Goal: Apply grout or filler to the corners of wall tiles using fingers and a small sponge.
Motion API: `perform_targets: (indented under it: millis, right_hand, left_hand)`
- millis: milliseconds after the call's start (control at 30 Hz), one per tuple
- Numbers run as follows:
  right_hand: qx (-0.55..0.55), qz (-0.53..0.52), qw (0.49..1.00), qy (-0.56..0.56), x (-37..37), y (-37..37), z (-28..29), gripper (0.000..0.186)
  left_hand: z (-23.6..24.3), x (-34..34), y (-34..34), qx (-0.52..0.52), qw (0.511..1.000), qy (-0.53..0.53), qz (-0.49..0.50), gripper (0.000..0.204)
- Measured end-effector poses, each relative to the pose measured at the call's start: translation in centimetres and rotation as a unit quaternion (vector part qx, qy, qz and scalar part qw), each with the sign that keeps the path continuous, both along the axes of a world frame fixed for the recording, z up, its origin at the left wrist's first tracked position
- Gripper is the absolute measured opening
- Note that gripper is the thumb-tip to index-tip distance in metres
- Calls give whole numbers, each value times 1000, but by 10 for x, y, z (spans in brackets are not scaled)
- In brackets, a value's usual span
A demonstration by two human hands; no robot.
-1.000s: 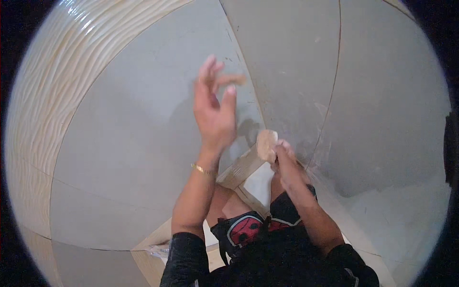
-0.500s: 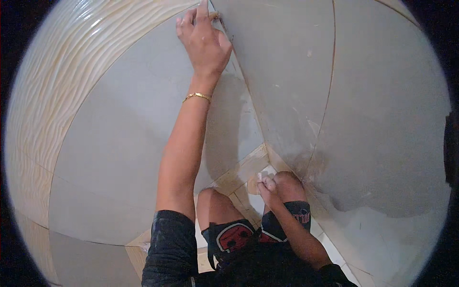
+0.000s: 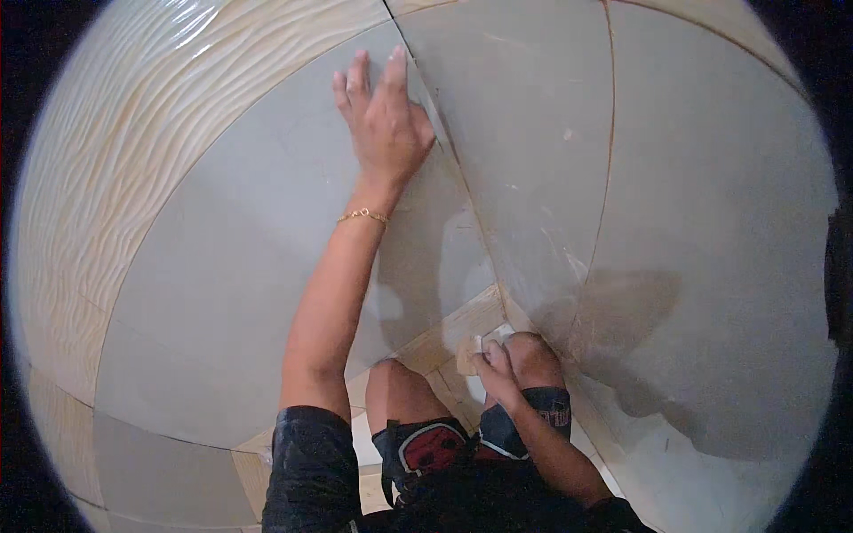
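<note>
My left hand (image 3: 382,124) reaches up to the large grey wall tile (image 3: 258,195), its fingers stretched and spread. It lies beside the corner joint (image 3: 458,160) where two tiled walls meet; its thumb side is at that joint, and the thumb tip is hidden. Nothing shows in this hand. A thin gold bracelet hangs on the wrist. Low down by my knee, my right hand (image 3: 499,369) is closed on a small tan piece (image 3: 466,357) with a whitish edge; its exact kind cannot be made out.
Wavy cream tiles (image 3: 115,160) cover the wall at the upper left. The right-hand wall (image 3: 702,178) is grey tile with brownish joints and pale smears. Wood-look border tiles (image 3: 475,311) run along the foot of the walls, close to my bent knees (image 3: 400,391).
My left hand has slid down along the corner joint, and a small yellowish bit seen by its fingers before is out of sight. My right hand still grips the tan piece.
</note>
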State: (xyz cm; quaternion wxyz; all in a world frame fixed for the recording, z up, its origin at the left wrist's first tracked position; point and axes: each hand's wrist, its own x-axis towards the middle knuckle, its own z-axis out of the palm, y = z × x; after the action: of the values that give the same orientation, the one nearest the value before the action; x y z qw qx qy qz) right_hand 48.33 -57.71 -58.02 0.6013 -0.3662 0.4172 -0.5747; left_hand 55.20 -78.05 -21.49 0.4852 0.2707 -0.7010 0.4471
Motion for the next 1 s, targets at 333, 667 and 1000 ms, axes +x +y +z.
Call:
perform_targets:
  millis: [333,667,1000]
  right_hand:
    - [-43,7,995,87,-7,-5,-35,9]
    - [-44,10,997,60,-6,-1,-18,7]
    - [-39,36,996,-77,-7,-1,-1,11]
  left_hand:
    - [0,-4,5,70,994,-76,37,71]
    - [2,4,7,61,992,-110,21,66]
    - [-7,15,19,89,990,-106,39,67]
